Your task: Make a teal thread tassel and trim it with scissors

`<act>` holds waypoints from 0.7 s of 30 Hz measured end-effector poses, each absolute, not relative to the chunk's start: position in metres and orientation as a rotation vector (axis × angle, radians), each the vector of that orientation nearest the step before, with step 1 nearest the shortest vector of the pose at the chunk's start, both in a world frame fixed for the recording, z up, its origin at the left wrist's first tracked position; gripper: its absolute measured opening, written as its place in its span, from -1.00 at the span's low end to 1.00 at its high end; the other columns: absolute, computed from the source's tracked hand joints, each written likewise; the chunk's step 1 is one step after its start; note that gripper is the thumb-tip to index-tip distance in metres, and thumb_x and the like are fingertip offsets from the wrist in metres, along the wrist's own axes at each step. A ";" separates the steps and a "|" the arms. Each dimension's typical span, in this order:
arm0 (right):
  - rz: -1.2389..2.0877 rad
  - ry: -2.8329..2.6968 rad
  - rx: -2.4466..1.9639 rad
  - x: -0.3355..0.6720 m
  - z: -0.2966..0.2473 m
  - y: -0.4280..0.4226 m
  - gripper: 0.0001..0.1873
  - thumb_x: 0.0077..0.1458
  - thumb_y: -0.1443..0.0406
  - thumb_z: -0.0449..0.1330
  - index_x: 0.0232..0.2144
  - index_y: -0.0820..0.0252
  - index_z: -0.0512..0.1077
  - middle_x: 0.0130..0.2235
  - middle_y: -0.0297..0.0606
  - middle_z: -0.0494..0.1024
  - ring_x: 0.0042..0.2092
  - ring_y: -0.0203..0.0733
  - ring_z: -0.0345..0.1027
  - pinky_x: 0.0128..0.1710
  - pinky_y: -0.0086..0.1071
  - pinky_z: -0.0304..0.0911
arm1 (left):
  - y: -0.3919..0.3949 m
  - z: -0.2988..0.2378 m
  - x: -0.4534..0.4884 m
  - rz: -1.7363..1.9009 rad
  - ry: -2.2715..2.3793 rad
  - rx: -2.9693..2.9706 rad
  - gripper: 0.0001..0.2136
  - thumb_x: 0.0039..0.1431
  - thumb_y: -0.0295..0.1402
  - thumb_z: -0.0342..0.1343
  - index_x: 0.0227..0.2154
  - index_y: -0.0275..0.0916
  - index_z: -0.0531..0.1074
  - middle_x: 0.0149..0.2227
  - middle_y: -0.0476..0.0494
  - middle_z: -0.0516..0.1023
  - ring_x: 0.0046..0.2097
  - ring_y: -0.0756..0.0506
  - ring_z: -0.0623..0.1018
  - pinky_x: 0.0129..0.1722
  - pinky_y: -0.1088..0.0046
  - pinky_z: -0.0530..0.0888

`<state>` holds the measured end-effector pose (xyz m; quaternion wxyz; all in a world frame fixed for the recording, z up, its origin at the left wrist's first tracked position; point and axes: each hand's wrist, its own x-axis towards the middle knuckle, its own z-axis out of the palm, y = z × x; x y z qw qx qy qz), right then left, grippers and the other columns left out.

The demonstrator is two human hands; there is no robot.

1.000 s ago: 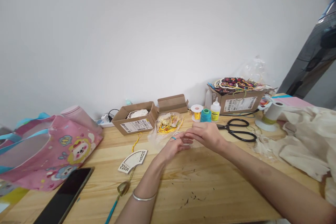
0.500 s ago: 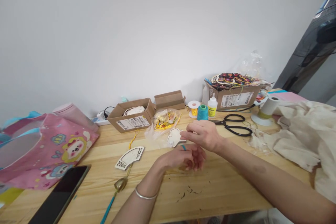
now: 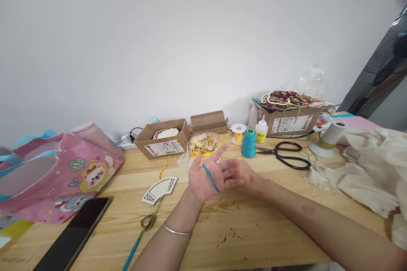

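Note:
My left hand [image 3: 211,178] is turned palm up above the middle of the table, its fingers spread. Strands of blue thread [image 3: 210,178] run as a band across its palm. My right hand [image 3: 249,178] is right beside it, with its fingers hidden behind those of the left. Just beyond both hands stands a cone of blue thread [image 3: 249,144]. A pale cloud-shaped piece [image 3: 220,160] is mostly covered by the left hand. To the left lies a fan-shaped wooden ornament [image 3: 160,189] with a yellow cord, a brass-coloured bead [image 3: 148,222] and a blue tassel [image 3: 132,254].
Black-handled scissors [image 3: 292,160], a glue bottle [image 3: 261,130] and a yellow thread spool [image 3: 238,134] lie behind the hands. Cardboard boxes [image 3: 165,148] line the wall. A phone [image 3: 74,235] and pink bag [image 3: 73,178] occupy the left, cream cloth [image 3: 365,173] the right.
My left hand has turned from palm down to palm up and its fingers have spread, showing the blue strands across it. My right hand has lowered behind the left fingers.

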<state>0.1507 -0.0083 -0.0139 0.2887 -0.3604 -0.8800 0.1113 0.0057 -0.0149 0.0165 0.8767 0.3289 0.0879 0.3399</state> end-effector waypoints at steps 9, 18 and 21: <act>-0.237 -2.593 -0.804 0.149 -0.009 -0.015 -0.69 0.16 0.29 -0.11 -0.45 0.17 0.40 -0.53 -0.33 0.40 -0.51 -0.38 0.16 -0.57 -0.44 -0.17 | 0.009 0.014 -0.003 1.225 0.345 0.482 -0.46 0.03 0.04 -0.18 0.03 -0.10 0.16 -0.03 -0.24 0.34 -0.02 -0.15 0.37 -0.02 0.16 0.22; -0.182 -2.490 -0.783 0.163 0.025 -0.019 -0.59 0.20 0.28 -0.19 -0.55 0.23 0.35 -0.55 -0.33 0.33 -0.51 -0.37 0.06 -0.53 -0.43 -0.15 | -0.004 -0.001 0.017 0.804 0.400 0.533 -0.38 0.00 0.15 -0.31 -0.06 -0.19 0.27 -0.24 -0.20 0.47 -0.22 -0.11 0.46 -0.17 0.32 0.30; -0.246 -2.481 -0.775 0.169 0.026 -0.015 -0.60 0.19 0.23 -0.16 -0.51 0.19 0.40 -0.55 -0.34 0.32 -0.50 -0.38 0.06 -0.55 -0.43 -0.18 | -0.012 -0.005 0.025 0.602 0.336 0.543 -0.22 -0.10 0.24 -0.40 -0.15 -0.32 0.35 -0.24 -0.28 0.48 -0.15 -0.18 0.43 -0.10 0.25 0.24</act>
